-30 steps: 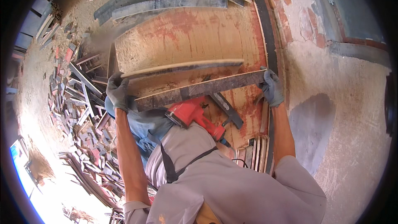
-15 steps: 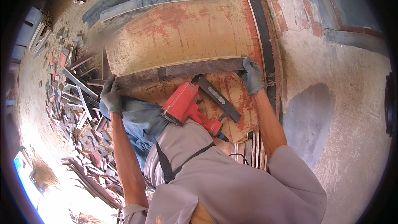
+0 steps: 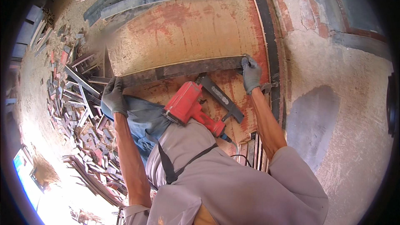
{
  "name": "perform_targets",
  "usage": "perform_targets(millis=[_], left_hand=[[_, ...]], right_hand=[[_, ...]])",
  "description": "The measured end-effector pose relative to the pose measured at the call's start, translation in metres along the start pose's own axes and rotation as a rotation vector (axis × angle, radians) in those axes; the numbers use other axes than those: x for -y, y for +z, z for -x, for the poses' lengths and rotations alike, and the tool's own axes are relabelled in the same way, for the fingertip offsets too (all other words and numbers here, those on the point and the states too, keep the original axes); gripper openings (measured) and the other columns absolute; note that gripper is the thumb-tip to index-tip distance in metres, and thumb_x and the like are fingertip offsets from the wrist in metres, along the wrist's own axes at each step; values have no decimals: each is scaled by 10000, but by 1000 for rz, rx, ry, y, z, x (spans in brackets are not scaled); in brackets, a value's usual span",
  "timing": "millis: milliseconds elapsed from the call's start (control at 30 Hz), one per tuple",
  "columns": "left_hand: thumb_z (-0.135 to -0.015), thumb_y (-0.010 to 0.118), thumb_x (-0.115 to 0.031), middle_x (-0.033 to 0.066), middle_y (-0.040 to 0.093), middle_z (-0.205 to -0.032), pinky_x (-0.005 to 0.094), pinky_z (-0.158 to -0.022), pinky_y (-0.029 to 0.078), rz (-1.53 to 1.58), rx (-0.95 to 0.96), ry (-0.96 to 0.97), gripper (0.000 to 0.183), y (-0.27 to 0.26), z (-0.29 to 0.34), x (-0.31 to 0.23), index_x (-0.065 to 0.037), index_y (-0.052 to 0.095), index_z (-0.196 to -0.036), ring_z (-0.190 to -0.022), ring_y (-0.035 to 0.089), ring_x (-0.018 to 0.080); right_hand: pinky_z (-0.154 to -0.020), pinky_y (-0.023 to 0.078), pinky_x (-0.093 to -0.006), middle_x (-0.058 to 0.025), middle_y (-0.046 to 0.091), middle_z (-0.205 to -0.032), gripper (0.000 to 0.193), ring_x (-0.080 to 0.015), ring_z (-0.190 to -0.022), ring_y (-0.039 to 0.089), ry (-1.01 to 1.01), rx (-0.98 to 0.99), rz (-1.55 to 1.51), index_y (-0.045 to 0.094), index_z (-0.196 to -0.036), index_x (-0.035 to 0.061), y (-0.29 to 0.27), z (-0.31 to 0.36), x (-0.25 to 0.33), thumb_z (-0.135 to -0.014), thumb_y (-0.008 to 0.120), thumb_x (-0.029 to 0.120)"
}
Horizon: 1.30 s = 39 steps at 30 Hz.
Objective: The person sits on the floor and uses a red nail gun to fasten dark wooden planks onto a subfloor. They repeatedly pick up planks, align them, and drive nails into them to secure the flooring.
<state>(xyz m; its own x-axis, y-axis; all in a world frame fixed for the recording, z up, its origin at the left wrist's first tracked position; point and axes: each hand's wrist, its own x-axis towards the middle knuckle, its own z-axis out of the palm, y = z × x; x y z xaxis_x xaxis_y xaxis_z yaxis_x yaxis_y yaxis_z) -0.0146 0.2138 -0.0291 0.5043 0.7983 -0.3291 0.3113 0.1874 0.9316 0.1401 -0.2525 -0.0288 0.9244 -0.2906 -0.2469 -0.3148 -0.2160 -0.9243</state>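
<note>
A long dark wooden strip (image 3: pixel 183 69) lies crosswise over the reddish-stained wooden board (image 3: pixel 179 29). At its left end, my left hand (image 3: pixel 114 96), in a grey glove, is closed on it. My right hand (image 3: pixel 251 75), gloved the same way, grips the strip's right end. Between my forearms a red nail gun (image 3: pixel 183 102) with a black magazine (image 3: pixel 220 96) rests by my lap, touched by neither hand. The magazine's upper end sits close to the strip's lower edge. My fingertips are partly hidden behind the strip's ends.
Scrap wood pieces (image 3: pixel 87 121) are heaped on the floor at the left. Several dark planks (image 3: pixel 162 1) lie at the board's far end. A dark beam (image 3: pixel 266 29) runs along the board's right side, before a worn wall (image 3: pixel 354 96). Upright wood strips (image 3: pixel 252 152) stand near my right elbow.
Both hands still hold the strip, which has shifted very slightly. My right hand has turned a little at the strip's end. The nail gun stays in place.
</note>
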Motion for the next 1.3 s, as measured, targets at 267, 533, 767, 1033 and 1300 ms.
perform_targets(millis=[267, 533, 767, 1033, 1300], left_hand=[[-832, 762, -35, 105, 720, -1001, 242, -746, 558, -86, 20, -2, 326, -25, -12, 7, 49, 673, -1133, -826, 674, 138], [-865, 732, -57, 66, 719, -964, 230, -709, 543, -194, 3, 27, 287, -25, -8, 7, 9, 686, -1140, -793, 659, 109], [-843, 729, -180, 137, 624, -1248, 414, -1023, 421, -957, -172, 655, 435, 21, 23, -21, -32, 621, -1238, -1172, 568, 295], [-610, 826, -240, 107, 614, -1219, 501, -1092, 350, -884, 767, 907, 665, 125, 72, -43, -93, 596, -1217, -1174, 531, 334], [-605, 810, -218, 108, 634, -1130, 490, -1029, 396, -842, 786, 824, 580, 130, 72, -39, -94, 613, -1137, -1089, 556, 338]], right_hand=[[-689, 496, -211, -13, 671, -945, 246, -60, -783, 586, 88, 18, -99, 661, -1134, -46, 18, 17, 12, -909, 678, 52], [-759, 511, -222, -56, 683, -984, 195, -97, -830, 620, 156, -19, -158, 669, -1067, -44, 17, 20, 16, -876, 687, -14], [-710, 505, -243, -46, 680, -944, 167, -101, -814, 611, 145, -102, -200, 689, -1020, -14, 19, 18, 2, -865, 719, 40], [-760, 495, -228, -71, 682, -969, 103, -116, -852, 618, 288, -125, -273, 692, -937, -37, 22, 18, 15, -835, 697, -54], [-733, 494, -214, -62, 674, -959, 127, -84, -823, 595, 211, -121, -226, 678, -993, -54, 27, 18, 27, -867, 674, -45]])
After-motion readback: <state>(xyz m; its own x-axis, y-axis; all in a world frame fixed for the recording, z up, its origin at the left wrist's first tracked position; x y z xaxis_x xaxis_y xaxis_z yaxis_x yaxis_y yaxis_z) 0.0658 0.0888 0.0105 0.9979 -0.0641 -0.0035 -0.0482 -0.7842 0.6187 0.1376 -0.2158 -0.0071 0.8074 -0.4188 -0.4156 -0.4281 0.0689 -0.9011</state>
